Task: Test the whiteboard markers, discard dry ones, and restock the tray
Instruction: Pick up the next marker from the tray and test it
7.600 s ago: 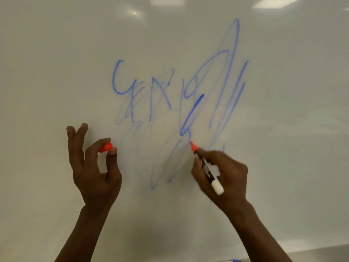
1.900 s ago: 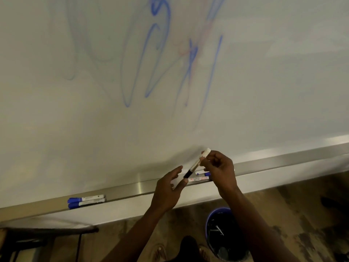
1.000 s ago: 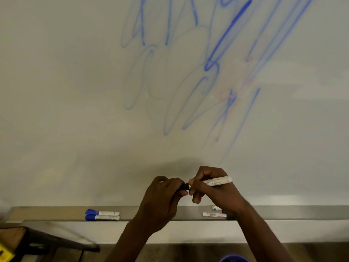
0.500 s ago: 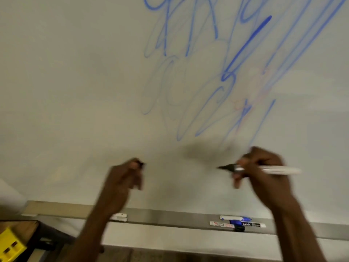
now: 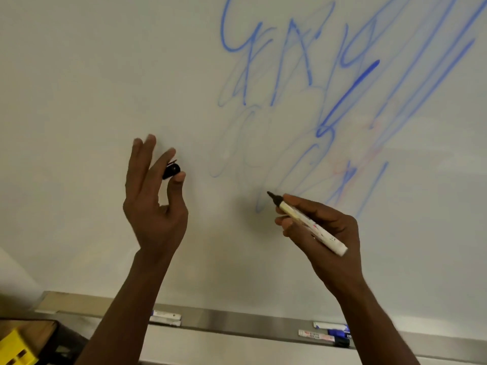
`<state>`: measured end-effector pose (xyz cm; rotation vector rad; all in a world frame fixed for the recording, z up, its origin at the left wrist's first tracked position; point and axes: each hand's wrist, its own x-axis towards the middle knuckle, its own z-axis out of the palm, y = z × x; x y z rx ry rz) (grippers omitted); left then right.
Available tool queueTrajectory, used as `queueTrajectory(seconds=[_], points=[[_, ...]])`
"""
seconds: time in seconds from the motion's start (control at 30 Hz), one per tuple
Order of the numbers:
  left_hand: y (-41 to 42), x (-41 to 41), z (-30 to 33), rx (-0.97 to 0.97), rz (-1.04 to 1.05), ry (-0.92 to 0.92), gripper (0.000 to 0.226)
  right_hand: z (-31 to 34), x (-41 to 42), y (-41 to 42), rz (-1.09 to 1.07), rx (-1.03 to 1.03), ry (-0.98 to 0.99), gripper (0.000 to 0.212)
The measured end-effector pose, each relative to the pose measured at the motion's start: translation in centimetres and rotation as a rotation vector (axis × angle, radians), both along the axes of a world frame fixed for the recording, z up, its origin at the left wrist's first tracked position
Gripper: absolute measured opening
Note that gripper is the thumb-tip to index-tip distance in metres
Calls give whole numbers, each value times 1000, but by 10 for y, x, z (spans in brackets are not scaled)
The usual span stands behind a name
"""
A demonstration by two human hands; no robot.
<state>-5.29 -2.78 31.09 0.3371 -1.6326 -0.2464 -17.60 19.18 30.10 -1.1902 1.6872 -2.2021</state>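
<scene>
Raised now, both hands pinch: left (image 5: 155,196) cap (image 5: 171,170), right (image 5: 320,227) marker (image 5: 307,222); tray (image 5: 237,324) below.

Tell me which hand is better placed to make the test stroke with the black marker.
Right. The right hand grips the uncapped black marker, tip pointing at the whiteboard beside the blue scribbles. The left hand only pinches the cap.
</scene>
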Motion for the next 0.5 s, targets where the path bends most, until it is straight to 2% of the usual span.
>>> queueTrajectory(seconds=[0.1, 0.2, 0.33, 0.4, 0.5], points=[[-23, -22, 8, -39, 64, 49, 30, 19, 1, -10, -82, -41, 89, 29], [-35, -39, 5, -63, 153, 51, 35, 44, -2, -22, -343, -61, 291, 22], [-41, -47, -5, -89, 159, 65, 37, 64, -3, -34, -623, -78, 565, 20], [-44, -47, -6, -106, 166, 66, 38, 58, 1, -39, -685, -23, 697, 15], [-47, -46, -7, -120, 162, 58, 39, 32, 6, -39, -667, 99, 876, 11]])
